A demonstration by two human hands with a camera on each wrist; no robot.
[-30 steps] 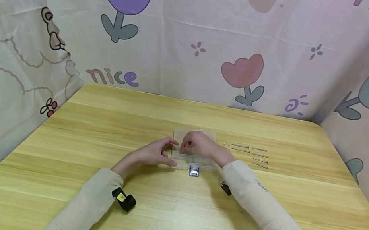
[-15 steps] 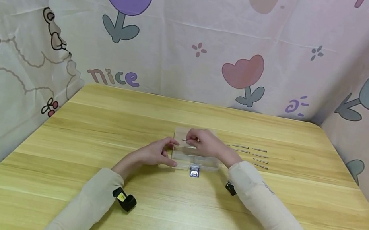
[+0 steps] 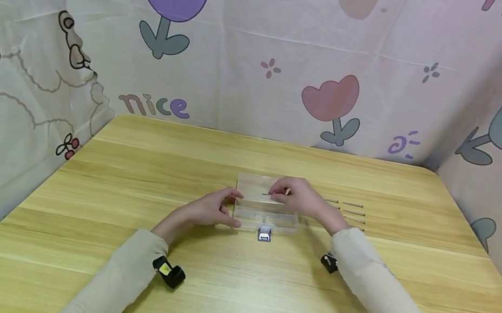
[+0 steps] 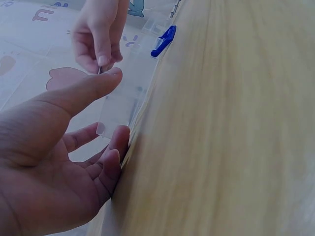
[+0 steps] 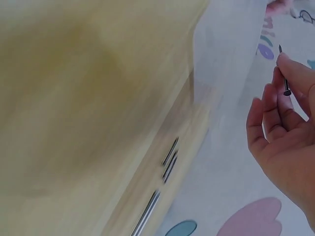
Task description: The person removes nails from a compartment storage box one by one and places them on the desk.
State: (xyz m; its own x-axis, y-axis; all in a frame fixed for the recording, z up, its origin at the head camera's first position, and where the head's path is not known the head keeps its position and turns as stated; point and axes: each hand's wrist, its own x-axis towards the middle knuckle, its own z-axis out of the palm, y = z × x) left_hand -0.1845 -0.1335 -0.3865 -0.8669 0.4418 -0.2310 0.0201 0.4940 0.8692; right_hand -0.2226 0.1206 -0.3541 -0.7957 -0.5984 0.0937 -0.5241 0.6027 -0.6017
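Observation:
A clear plastic box (image 3: 252, 218) with a small latch (image 3: 264, 233) on its front lies at the table's middle. My left hand (image 3: 210, 207) holds the box's left end, thumb at the far corner and fingers at the near corner; the left wrist view shows those fingers (image 4: 115, 157) against the box (image 4: 123, 103). My right hand (image 3: 296, 195) hovers over the box's back right part and pinches a thin nail (image 3: 268, 194) that points left. In the right wrist view the nail (image 5: 284, 73) sits between thumb and fingertip of the right hand (image 5: 285, 132).
Several more nails (image 3: 353, 212) lie in rows on the wooden table (image 3: 230, 284) just right of the box, partly hidden behind my right wrist. Printed cloth walls (image 3: 268, 44) close in the table at the back and on both sides.
My right hand has moved to the right across the box, carrying the pinched nail with it. My left hand and the box have stayed put.

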